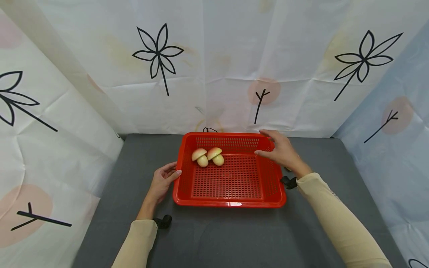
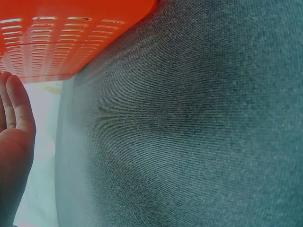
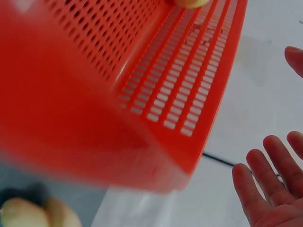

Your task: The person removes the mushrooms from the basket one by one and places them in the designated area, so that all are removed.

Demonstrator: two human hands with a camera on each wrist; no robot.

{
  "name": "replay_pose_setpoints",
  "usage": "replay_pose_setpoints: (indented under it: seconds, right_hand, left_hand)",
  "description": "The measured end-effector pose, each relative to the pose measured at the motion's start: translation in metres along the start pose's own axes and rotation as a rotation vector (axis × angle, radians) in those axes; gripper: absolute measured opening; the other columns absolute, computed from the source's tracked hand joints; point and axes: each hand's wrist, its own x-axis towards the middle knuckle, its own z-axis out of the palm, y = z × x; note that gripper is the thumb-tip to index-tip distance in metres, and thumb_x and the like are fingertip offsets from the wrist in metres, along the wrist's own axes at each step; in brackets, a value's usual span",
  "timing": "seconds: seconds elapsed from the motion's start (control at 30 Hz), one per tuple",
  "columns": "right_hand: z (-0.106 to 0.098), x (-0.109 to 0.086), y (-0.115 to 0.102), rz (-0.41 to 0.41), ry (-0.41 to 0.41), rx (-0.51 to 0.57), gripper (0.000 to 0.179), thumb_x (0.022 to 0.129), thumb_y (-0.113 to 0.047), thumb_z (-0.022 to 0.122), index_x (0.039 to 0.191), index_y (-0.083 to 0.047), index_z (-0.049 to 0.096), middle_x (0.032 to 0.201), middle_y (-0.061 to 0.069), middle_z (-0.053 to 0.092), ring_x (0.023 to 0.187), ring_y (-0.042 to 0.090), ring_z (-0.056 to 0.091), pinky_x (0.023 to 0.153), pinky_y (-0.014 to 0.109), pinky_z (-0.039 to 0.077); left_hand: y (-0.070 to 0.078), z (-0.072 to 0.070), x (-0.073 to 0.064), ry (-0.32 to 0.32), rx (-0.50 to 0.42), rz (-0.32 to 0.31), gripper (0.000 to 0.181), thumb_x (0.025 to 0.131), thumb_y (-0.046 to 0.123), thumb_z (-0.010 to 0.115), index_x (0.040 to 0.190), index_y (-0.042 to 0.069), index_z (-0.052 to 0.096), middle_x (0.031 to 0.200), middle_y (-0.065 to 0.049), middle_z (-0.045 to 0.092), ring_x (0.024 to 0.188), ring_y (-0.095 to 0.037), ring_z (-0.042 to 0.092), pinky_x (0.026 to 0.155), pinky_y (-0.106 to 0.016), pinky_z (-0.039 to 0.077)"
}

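Observation:
My left hand (image 1: 161, 183) holds the left rim of a red plastic basket (image 1: 228, 204), its thumb over the edge and its fingers along the outer side. Inside, toward the far left, lie two toy mushrooms (image 1: 202, 158) with pinkish caps and pale stems. Above the basket's far right corner is my right hand (image 1: 280, 150), thumb and fingers spread apart, nothing between them. Outside the basket's right wall, a blurred yellowish object (image 3: 40, 215) shows in the right wrist view; the head view has it mostly hidden beneath the right wrist.
A dark grey cloth-covered surface (image 1: 207, 238) lies under the basket. White printed curtains (image 1: 228, 56) stand behind it and along both sides. The basket is close to the back curtain. Black straps with camera mounts (image 1: 162, 222) sit on both wrists.

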Motion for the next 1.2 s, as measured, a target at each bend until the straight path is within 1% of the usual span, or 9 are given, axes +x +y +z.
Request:
replay_pose_setpoints:
  seconds: [0.3,0.37,0.53,0.67,0.7,0.8,0.9,1.03,1.2]
  right_hand:
    - [0.026,0.018,-0.016,-0.058,-0.061,0.0,0.077,0.083,-0.021,0.086,0.148,-0.002,0.049,0.148,0.019,0.05,0.133,0.041,0.048,0.107,0.057,0.041]
    - [0.034,0.022,-0.019,-0.049,-0.09,0.01,0.077,0.084,-0.023,0.086,0.149,-0.004,0.048,0.15,0.018,0.048,0.135,0.039,0.046,0.108,0.056,0.04]
    - [0.06,0.031,-0.024,-0.028,-0.157,0.046,0.077,0.085,-0.022,0.085,0.15,-0.005,0.047,0.152,0.016,0.045,0.138,0.038,0.043,0.111,0.057,0.037]
    - [0.081,0.037,-0.026,-0.04,-0.188,0.054,0.077,0.084,-0.019,0.086,0.149,-0.004,0.048,0.152,0.015,0.046,0.14,0.036,0.041,0.113,0.056,0.035]
    - [0.085,0.039,-0.027,-0.047,-0.195,0.053,0.076,0.084,-0.019,0.086,0.149,-0.004,0.048,0.152,0.015,0.047,0.14,0.036,0.042,0.111,0.055,0.038]
    - [0.097,0.043,-0.029,-0.074,-0.205,0.036,0.075,0.083,-0.017,0.086,0.147,-0.002,0.05,0.149,0.016,0.049,0.139,0.035,0.044,0.111,0.054,0.038]
    - [0.106,0.047,-0.03,-0.089,-0.216,0.046,0.074,0.083,-0.016,0.086,0.146,-0.001,0.051,0.148,0.017,0.051,0.138,0.035,0.045,0.111,0.054,0.039]
    - [0.115,0.052,-0.027,-0.073,-0.228,0.081,0.074,0.083,-0.016,0.086,0.147,-0.004,0.05,0.149,0.014,0.05,0.14,0.033,0.043,0.112,0.053,0.038]
    - [0.125,0.057,-0.022,-0.065,-0.241,0.098,0.075,0.084,-0.016,0.085,0.149,-0.006,0.049,0.152,0.013,0.047,0.143,0.033,0.039,0.113,0.053,0.037]
  left_hand:
    - [0.0,0.0,-0.001,0.005,-0.005,-0.008,0.048,0.097,-0.001,0.065,0.14,-0.014,0.048,0.131,-0.034,0.054,0.101,-0.012,0.064,0.085,-0.023,0.056]
    - [-0.001,0.0,-0.001,0.002,-0.002,-0.006,0.048,0.097,-0.001,0.065,0.14,-0.014,0.048,0.132,-0.035,0.053,0.102,-0.013,0.064,0.086,-0.023,0.056]
    - [-0.001,-0.002,0.0,-0.002,0.002,-0.003,0.048,0.097,0.0,0.065,0.141,-0.013,0.048,0.134,-0.037,0.051,0.106,-0.02,0.063,0.086,-0.023,0.056]
    - [-0.001,-0.002,0.0,-0.006,0.006,-0.005,0.049,0.097,0.0,0.065,0.141,-0.013,0.048,0.135,-0.037,0.051,0.108,-0.024,0.063,0.087,-0.023,0.056]
    - [-0.001,-0.002,0.0,-0.008,0.005,-0.006,0.049,0.097,0.0,0.065,0.141,-0.013,0.048,0.135,-0.036,0.051,0.109,-0.025,0.063,0.087,-0.024,0.056]
    - [-0.001,-0.002,0.001,-0.012,0.008,-0.005,0.049,0.097,0.0,0.065,0.141,-0.013,0.048,0.135,-0.036,0.051,0.109,-0.026,0.062,0.087,-0.023,0.056]
    - [-0.001,-0.002,0.001,-0.014,0.003,-0.004,0.049,0.097,-0.001,0.065,0.14,-0.014,0.047,0.135,-0.036,0.051,0.109,-0.026,0.062,0.087,-0.023,0.056]
    - [-0.001,-0.002,0.001,-0.014,-0.003,-0.005,0.049,0.097,0.0,0.065,0.14,-0.014,0.048,0.134,-0.037,0.051,0.108,-0.025,0.063,0.086,-0.024,0.056]
    - [0.0,-0.001,0.001,-0.013,-0.006,-0.005,0.048,0.097,-0.002,0.064,0.14,-0.014,0.047,0.134,-0.037,0.051,0.107,-0.024,0.063,0.086,-0.024,0.056]
